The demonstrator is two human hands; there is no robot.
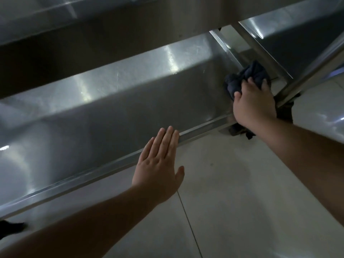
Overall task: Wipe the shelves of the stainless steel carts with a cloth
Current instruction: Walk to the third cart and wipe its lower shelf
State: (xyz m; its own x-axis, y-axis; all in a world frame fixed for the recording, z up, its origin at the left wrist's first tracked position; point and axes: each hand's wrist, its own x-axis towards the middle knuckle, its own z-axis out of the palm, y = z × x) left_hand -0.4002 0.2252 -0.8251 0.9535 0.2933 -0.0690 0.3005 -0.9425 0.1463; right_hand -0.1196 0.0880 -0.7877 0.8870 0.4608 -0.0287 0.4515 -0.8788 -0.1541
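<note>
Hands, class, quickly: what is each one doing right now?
Left hand: open, fingers straight, at the shelf's front rim.
Right hand: holding the dark cloth at the shelf's right end.

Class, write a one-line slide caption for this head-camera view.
Right hand presses a dark cloth into the bottom shelf corner; left hand flat at its rim.

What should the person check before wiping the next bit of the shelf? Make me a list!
1. Cloth held in the right hand: ok, fingers curl over it.
2. Cloth touching the shelf: ok, at its far right corner.
3. Left hand steadying the cart: ok, flat fingers reach the shelf's front rim.
4. Path along the shelf free: ok, nothing lies on it.
5. Cloth clean enough: cannot tell, too dark.
</note>
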